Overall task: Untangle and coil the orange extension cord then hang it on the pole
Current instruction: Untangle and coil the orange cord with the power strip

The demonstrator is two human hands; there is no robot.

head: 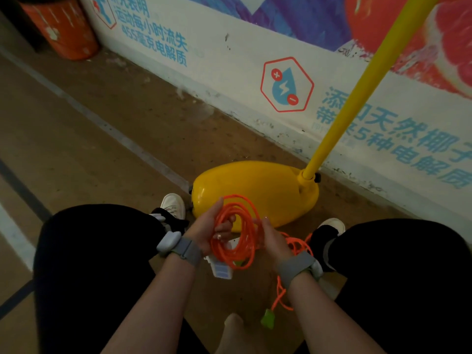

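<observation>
Coils of orange cord (pixel 249 251) are being gripped in curled left hand (pixel 208 227), strand being pinched by right hand (pixel 271 237), beside pole base (pixel 255 182).

Brightness: dim overall, flat and muted; the wall (pixel 229 80) reads lighter than the floor (pixel 76 123).
Colour: orange cord (pixel 242 264) and yellow pole (pixel 356 98) glow vivid against the gloom.
Shadows: soft-edged; black trousers (pixel 97 264) lose all detail.
Sharpness: soft and smeared throughout; wall lettering fuzzy.
Distortion: wide-angle bend, floor lines curving toward the left edge.
</observation>
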